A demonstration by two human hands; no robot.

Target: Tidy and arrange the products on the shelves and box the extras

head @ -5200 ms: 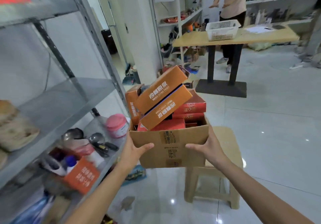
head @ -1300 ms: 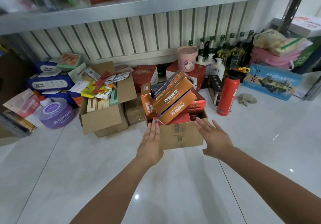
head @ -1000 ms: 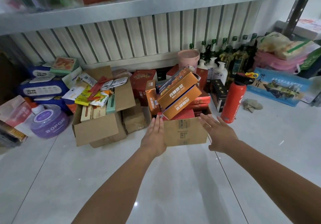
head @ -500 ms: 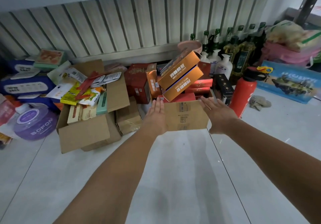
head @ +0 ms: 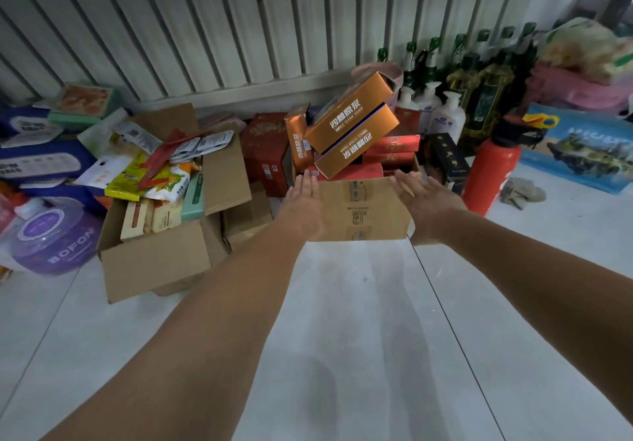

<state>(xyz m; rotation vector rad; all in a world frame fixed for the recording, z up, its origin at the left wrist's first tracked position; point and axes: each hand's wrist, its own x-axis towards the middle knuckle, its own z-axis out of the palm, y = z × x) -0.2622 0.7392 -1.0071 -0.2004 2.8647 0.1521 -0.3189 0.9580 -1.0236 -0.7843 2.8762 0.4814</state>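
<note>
The cardboard box (head: 359, 211), heaped with orange cartons (head: 352, 125), is now sitting on the floor at frame centre, pushed deeper toward the wall, so this batch is looking stowed. The left hand (head: 303, 201) and right hand (head: 428, 204) are keeping straight, open fingers (head: 307, 180) at its front corners. Its back and lower contents are hidden.

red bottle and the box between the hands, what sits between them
Head view: a black carton stands between the red bottle and the cardboard box, behind the right hand.
</note>
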